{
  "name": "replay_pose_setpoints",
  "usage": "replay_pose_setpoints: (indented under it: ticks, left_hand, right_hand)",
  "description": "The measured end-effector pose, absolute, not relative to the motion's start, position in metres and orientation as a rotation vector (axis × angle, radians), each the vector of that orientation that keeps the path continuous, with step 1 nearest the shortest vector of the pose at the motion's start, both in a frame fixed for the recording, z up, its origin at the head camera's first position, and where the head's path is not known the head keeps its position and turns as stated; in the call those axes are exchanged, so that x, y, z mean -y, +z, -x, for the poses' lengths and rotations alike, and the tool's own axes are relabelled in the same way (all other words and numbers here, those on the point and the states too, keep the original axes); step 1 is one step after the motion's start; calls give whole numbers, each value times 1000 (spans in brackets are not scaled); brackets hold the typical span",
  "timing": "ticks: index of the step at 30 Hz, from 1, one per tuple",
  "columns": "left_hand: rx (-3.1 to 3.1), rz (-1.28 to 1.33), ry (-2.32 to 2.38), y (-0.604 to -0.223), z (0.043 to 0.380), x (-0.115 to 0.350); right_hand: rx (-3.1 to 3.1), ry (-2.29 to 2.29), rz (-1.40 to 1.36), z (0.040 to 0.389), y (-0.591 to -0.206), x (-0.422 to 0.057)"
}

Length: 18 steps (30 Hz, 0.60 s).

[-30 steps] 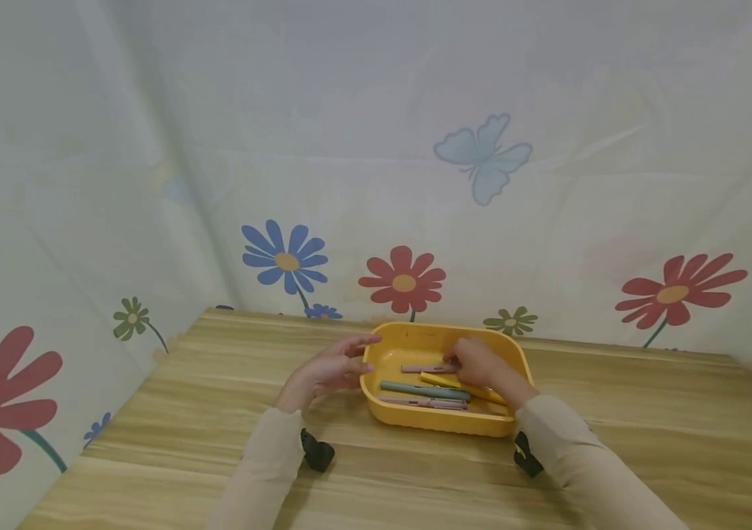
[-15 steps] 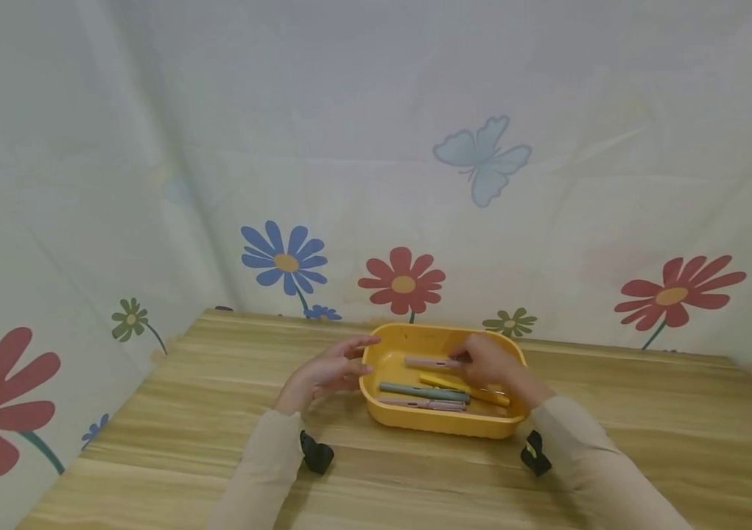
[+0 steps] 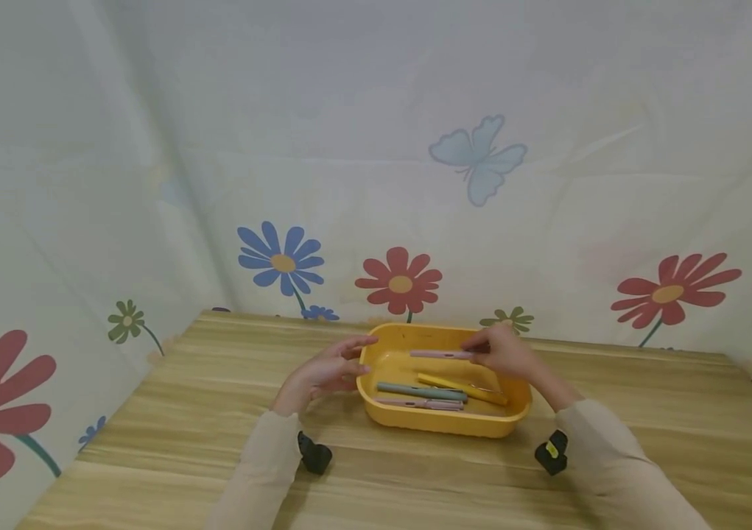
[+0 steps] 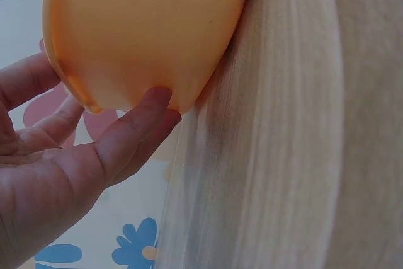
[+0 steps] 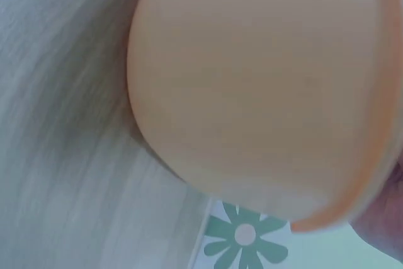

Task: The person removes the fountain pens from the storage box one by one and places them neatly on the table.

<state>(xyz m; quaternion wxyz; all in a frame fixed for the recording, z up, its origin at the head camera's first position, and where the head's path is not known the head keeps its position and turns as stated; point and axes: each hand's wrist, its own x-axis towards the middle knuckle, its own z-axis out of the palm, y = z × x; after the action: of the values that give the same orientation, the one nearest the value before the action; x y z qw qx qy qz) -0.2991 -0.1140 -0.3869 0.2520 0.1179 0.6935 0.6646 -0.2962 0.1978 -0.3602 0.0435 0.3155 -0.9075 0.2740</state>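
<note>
A yellow plastic tray (image 3: 442, 421) stands on the table. My left hand (image 3: 325, 374) touches its left end; in the left wrist view, fairly straight fingers (image 4: 141, 118) rest against the outer wall and at the rim. My right hand (image 3: 504, 350) pinches the right end of a pink pen (image 3: 438, 355), held level over the far part of the tray. Below it lie a yellow pen (image 3: 462, 388), a grey-green pen (image 3: 418, 391) and pink pens (image 3: 425, 403) along the near side; how many pink ones is unclear. The right wrist view shows mostly the tray's outer wall (image 5: 252, 92).
The wood-grain table (image 3: 183, 412) ends at a white cloth backdrop (image 3: 349, 169) printed with flowers and a butterfly, close behind the tray. A small black device (image 3: 314, 453) sits at the left wrist, and another black device (image 3: 551, 453) at the right.
My right hand has raised the pink pen from the tray's floor and shifted a little up and to the right with it. The left hand stays in place at the tray's end.
</note>
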Motion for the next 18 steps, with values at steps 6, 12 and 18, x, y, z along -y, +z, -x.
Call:
replay_pose_setpoints:
  ticks: [6,12,18]
  left_hand:
    - [-1885,-329,1810,-387,299,115]
    - [-1889,-311,1812,-387,298,114]
    - [-1908,-288,1820,-386,297,113]
  right_hand:
    - [2765,864,-913,293,-353,-211]
    - [2750,892,-831,286,-347,-229]
    - [2800,942,-714,280,-343,-250]
